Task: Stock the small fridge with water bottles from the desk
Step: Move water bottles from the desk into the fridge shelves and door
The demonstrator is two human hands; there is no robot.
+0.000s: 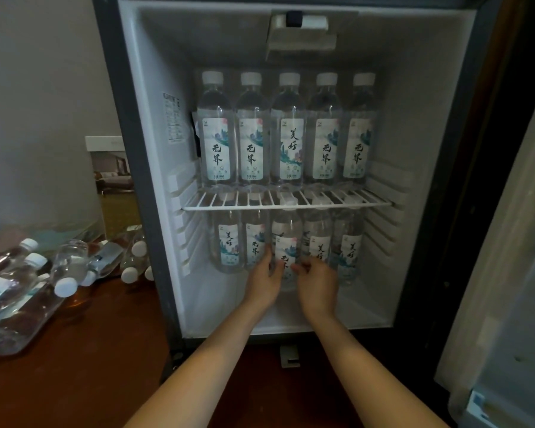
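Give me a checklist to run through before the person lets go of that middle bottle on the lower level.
1. The middle bottle stands upright in the lower row: ok.
2. The left hand and right hand both grip its sides: ok.
3. Its base is set down on the fridge floor: cannot tell, the hands hide it.
4. The top row of five is upright on the wire shelf: ok.
5. The desk is emptied of spare bottles: not ok, several lie there.
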